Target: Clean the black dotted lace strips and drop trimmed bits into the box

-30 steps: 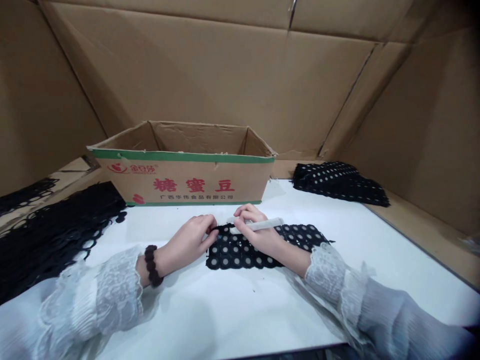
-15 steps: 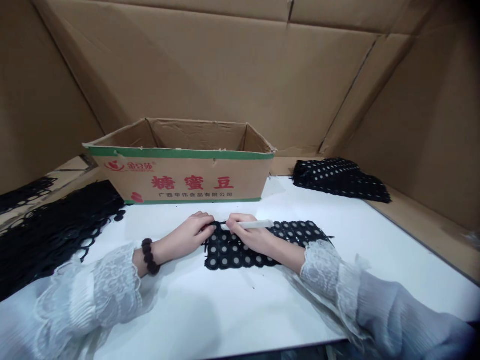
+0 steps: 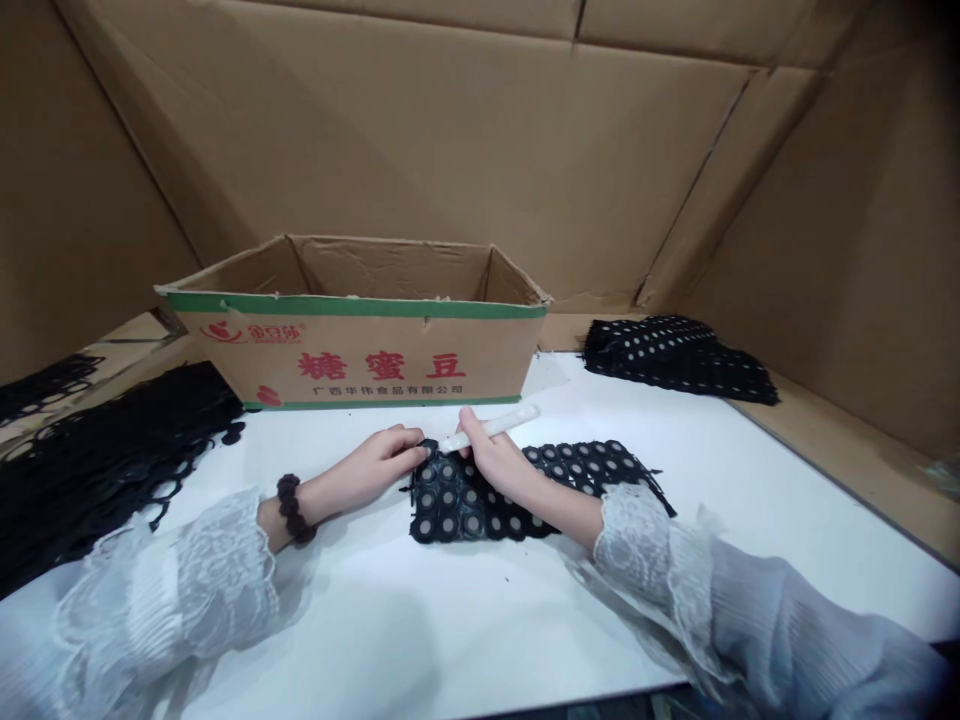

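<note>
A black sheet (image 3: 471, 500) with rows of round grey dots lies flat on the white table. At its upper left corner my left hand (image 3: 375, 468) grips the edge between thumb and curled fingers. My right hand (image 3: 504, 466) is closed around a slim white pen-like stick (image 3: 495, 428), whose lower end points left and meets the sheet's upper edge near my left fingertips. The right hand and wrist cover the middle of the sheet. Whether the stick's tip presses on a dot is too small to tell.
Behind my hands stands an open cardboard box (image 3: 375, 350) with a green rim and red lettering. A heap of black perforated sheets (image 3: 112, 460) lies at the left. More black dotted sheets (image 3: 675, 358) are piled at the back right. Tall cardboard walls (image 3: 420, 130) surround the table.
The white stick has tilted, its far end rising, and my right hand has shifted slightly up. Some dots in the sheet's left part look darker or hazier now. My left hand stays at the corner.
</note>
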A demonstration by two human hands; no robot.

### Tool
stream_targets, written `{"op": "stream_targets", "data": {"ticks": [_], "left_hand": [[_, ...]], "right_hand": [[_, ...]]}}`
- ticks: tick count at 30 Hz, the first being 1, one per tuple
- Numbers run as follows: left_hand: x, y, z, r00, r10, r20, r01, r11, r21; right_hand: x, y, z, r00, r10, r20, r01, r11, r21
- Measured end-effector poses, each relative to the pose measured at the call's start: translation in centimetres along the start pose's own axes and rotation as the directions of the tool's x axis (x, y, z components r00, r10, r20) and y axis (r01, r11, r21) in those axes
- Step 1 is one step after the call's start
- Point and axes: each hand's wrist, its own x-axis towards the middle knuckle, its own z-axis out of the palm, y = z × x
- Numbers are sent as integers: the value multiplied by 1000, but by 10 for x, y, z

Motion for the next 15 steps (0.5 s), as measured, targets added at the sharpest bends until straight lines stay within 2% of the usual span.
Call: {"op": "stream_targets", "data": {"ticks": [3, 6, 10, 13, 15], "left_hand": [[0, -3, 1, 1000, -18, 3, 18, 998, -59], [-1, -4, 3, 999, -33, -24, 32, 999, -44], [-7, 4, 6, 996, -18, -91, 26, 996, 90], [-14, 18, 6, 984, 82, -161, -41, 969, 242], [-17, 24, 3, 970, 138, -198, -73, 950, 304]], "right_hand": [[-1, -3, -1, 997, -58, 52, 60, 998, -36], [-5, -6, 1, 984, -153, 95, 160, 984, -76], [0, -5, 8, 974, -197, 110, 221, 931, -292], [13, -1, 8, 981, -173, 83, 191, 852, -487], [21, 1, 3, 986, -165, 24, 155, 852, -500]]}}
